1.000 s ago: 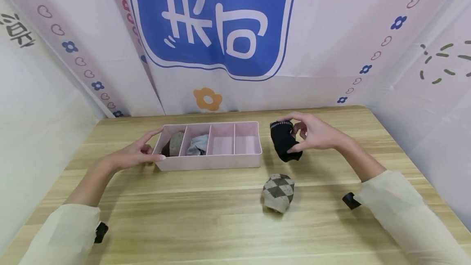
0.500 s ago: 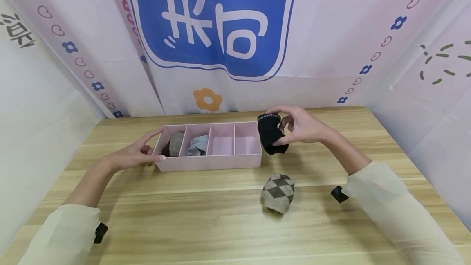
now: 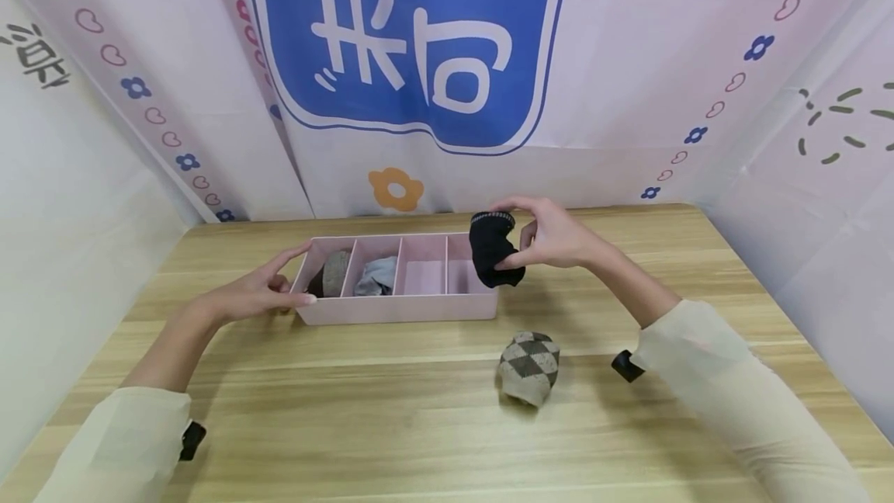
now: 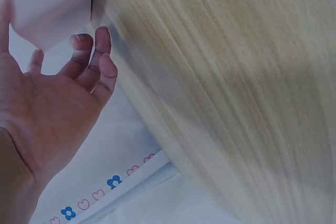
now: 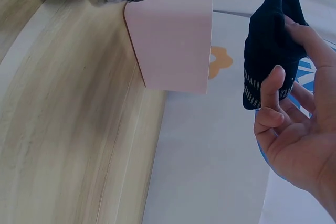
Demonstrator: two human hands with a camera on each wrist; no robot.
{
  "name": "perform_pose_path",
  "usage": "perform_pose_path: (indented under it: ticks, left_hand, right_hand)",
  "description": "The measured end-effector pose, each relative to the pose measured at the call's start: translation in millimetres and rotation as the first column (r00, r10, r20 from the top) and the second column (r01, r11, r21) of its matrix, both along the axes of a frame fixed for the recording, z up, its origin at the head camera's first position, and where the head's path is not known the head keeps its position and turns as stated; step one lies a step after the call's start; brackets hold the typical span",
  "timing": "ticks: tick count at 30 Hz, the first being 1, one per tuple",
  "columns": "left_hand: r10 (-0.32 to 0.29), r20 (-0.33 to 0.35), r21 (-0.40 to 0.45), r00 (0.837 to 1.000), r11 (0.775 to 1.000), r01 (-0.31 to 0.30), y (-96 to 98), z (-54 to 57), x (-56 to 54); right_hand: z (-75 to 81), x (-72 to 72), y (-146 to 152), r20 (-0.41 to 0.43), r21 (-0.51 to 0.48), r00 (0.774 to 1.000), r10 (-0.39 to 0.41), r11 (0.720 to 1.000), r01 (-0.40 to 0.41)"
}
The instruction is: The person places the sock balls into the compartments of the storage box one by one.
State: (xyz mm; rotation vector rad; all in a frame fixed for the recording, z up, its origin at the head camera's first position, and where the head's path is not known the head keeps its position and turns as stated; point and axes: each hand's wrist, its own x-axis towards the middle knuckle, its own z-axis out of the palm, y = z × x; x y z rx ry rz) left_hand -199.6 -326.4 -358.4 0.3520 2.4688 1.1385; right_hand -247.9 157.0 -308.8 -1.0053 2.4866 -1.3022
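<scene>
A folded black sock [image 3: 491,249] with a pale dashed band is pinched by my right hand [image 3: 555,237], between thumb and fingers. It hangs over the right end of a pink divided box [image 3: 401,309], covering part of the rightmost compartment. In the right wrist view the black sock [image 5: 273,45] is apart from the box wall [image 5: 173,40]. My left hand [image 3: 254,293] holds the box's left end, thumb at the front corner and index finger at the back; its other fingers curl loosely outside. A brown-grey sock [image 3: 335,274] fills the leftmost compartment, and a light grey sock [image 3: 375,276] the second.
A checkered brown and beige sock [image 3: 529,367] lies on the wooden table [image 3: 335,418] in front of the box's right end. Behind the table hangs a printed cloth [image 3: 587,99], with white cloth walls at both sides.
My right hand has carried the black sock leftward, from beside the box to above its right end. The left hand, the box and the checkered sock have stayed in place.
</scene>
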Motion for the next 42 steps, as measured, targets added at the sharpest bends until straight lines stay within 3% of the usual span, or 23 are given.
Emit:
perform_pose_path:
  ticks: [25,42]
  left_hand:
    - [-0.005,-0.001,-0.022,1.000,1.000,0.005,1.6,4.3,-3.3]
    - [0.004,0.006,-0.019,1.000,1.000,-0.004,0.7,1.5,0.6]
  right_hand:
    - [5.4,-7.4,-33,0.052,0.010,0.997,-0.061,0.998,0.060]
    - [3.7,-12.3,-55,0.003,0.023,1.000,-0.005,1.000,0.005]
